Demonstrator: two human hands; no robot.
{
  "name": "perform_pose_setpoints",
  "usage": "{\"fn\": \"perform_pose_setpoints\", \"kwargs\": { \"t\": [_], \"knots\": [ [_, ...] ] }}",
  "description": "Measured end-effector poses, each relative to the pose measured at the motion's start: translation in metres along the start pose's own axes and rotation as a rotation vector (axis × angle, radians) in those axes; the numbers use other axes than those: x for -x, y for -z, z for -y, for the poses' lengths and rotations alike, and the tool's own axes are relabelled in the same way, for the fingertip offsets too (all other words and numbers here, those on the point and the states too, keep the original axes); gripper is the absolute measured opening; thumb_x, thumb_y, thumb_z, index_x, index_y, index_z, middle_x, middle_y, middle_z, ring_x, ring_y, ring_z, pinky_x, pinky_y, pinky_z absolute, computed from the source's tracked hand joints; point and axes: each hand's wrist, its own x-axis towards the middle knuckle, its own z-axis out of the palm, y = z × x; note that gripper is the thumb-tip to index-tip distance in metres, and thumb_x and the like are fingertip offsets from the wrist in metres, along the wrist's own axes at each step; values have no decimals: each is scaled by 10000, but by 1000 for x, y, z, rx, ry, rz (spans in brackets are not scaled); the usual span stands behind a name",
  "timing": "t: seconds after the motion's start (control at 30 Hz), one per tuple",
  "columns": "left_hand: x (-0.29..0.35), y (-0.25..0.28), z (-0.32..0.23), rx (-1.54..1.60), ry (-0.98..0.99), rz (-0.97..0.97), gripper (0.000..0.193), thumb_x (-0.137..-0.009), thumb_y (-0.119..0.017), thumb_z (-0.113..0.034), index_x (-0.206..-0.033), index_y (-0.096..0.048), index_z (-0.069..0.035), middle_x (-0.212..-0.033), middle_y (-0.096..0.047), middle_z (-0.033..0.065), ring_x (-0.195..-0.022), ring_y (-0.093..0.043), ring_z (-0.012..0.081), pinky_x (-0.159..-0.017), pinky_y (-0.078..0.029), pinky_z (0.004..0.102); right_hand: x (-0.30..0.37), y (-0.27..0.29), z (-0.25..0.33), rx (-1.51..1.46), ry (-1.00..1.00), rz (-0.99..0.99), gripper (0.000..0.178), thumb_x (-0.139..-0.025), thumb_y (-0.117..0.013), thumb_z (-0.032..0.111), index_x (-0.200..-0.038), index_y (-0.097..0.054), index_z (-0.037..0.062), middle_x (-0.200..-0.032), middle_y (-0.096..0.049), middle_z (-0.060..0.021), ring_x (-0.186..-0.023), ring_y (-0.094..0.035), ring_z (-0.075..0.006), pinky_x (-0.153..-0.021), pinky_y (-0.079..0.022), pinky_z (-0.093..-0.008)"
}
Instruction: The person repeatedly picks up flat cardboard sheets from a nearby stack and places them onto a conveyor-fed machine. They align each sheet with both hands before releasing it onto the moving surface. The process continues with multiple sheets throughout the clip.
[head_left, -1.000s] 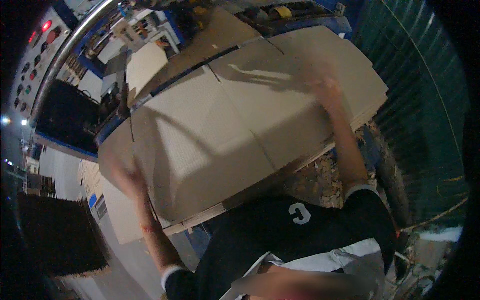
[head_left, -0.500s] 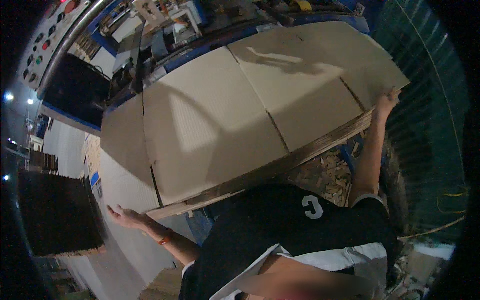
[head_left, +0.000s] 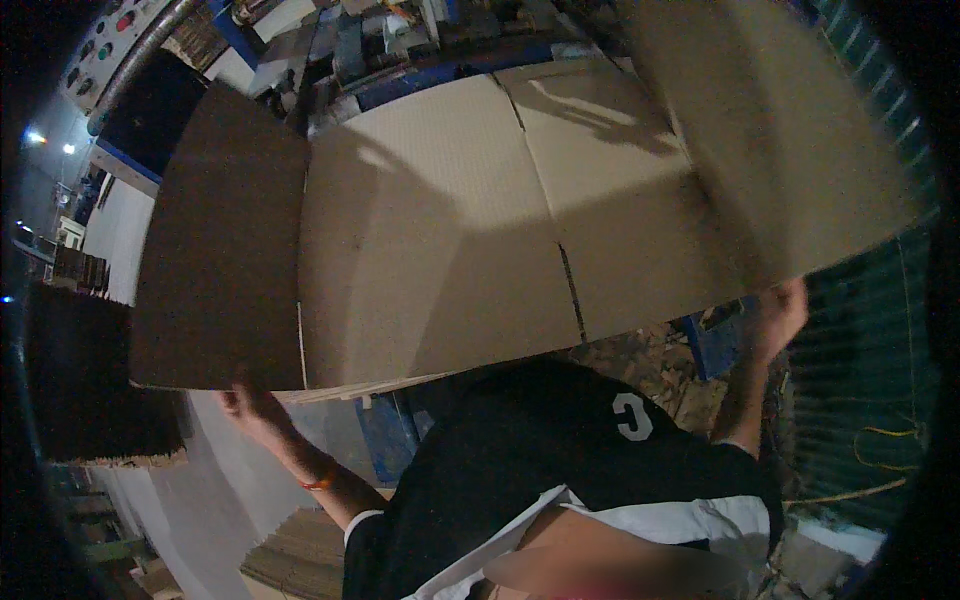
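Two bare hands hold one wide cardboard sheet [head_left: 450, 250], which stretches across the view in front of the person. The left hand [head_left: 260, 415] has its fingers on the near edge of the left end panel, close to the crease; they are narrow about the cardboard, though partly hidden by it. The right hand [head_left: 780, 320] grips the near edge of the right end panel, its fingers bent around it, some out of sight underneath. Both end panels tilt up at their creases, while the two middle panels lie flatter between them, crossed by shadows. A short slot runs in from the near edge between these middle panels.

An orange-red bracelet [head_left: 318, 477] circles the left wrist. Beyond the sheet is a blue machine [head_left: 460, 85]; a button panel [head_left: 110, 50] stands at upper left. Cardboard scraps [head_left: 690, 395] lie below the sheet, beside a green corrugated wall [head_left: 850, 340].
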Motion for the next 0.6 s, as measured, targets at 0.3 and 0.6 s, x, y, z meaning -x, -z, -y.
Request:
{"fn": "perform_pose_setpoints", "kwargs": {
  "t": [0.3, 0.6],
  "knots": [
    [84, -102, -35, -872, -813, 1078, 496, -727, -538, -20, -1191, -571, -191, -1272, -530, 33, -1122, -505, 251, -931, -355, 384, 23, -43, -1, 177, 835, 842, 310, -746, -609, 99, -1054, -642, 89, -1156, -602, -78, -1168, -491, -298, -1019, -322, -452],
    [52, -137, -21, -811, -858, 1023, 542, -740, -546, -43, -1266, -505, -166, -1346, -442, 75, -1201, -440, 268, -1018, -307, 442, -37, -99, -23, 351, 770, 862, 542, -680, -700, 259, -1188, -563, 128, -1371, -405, -85, -1295, -321, -304, -1035, -291, -457]
  ]
}}
